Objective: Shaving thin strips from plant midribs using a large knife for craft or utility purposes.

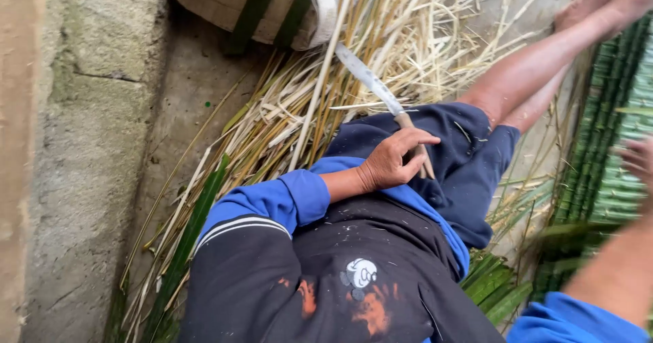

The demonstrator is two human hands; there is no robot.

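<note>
- I see the concrete wall point(75, 145) along the whole left edge of the view, rough and grey, with a bare strip of floor point(183, 91) beside it.
- I see a large heap of dry, pale bamboo strips point(381, 50) on the floor, spreading from the wall strip to past my lap and running under the legs.
- My dark jacket point(326, 282) with blue cuffs fills the lower centre; it is flecked with pale specks and has orange marks on the front.
- My blue shorts point(456, 152) cover the lap; my bare legs point(544, 64) stretch toward the upper right over the strips.
- A stack of green bamboo strips point(612, 139) lies at the right, side by side, just beside the legs.
- A round basket point(238, 3) with green bands stands at the top, partly cut off by the frame, touching the dry heap.
- One long green bamboo strip point(197, 227) lies aslant at the lower left, near the jacket sleeve.
- My left hand point(394, 159) rests on the lap, fingers curled narrowly around the handle of the knife point(371, 81).
- The knife has a long grey blade that points up and left from the lap, over the dry strips; its wooden handle sits in the left hand.
- My right hand point(638, 159) is blurred at the right edge, over the green stack; I cannot tell whether it is wide or closed.
</note>
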